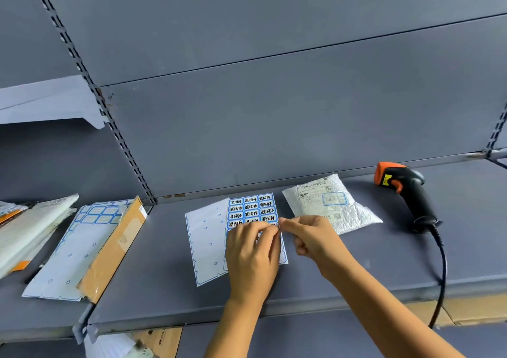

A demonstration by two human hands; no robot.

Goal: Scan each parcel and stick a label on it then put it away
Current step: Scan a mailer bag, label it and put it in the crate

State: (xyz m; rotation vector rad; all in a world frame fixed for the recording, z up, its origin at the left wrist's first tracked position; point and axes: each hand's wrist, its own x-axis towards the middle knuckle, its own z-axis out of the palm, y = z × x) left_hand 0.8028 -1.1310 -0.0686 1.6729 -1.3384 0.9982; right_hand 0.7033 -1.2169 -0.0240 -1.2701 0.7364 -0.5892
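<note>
A blue-bordered label sheet [251,206] lies on the grey shelf [164,248], beside a peeled backing sheet [205,242]. My left hand [251,259] rests on the label sheet with its fingertips at the sheet's right edge. My right hand [312,239] pinches at that same edge, thumb and forefinger meeting the left fingertips; whether a label is lifted is hidden by the fingers. A white plastic parcel [329,204] with a barcode label lies just behind my right hand. The black and orange scanner [406,193] lies to the right, its cable hanging over the shelf front.
At the left, a cardboard parcel [115,250], another used label sheet [76,248] and several white mailers [30,226] are stacked. Cardboard boxes [466,311] show under the shelf at lower right. The grey back panel rises behind.
</note>
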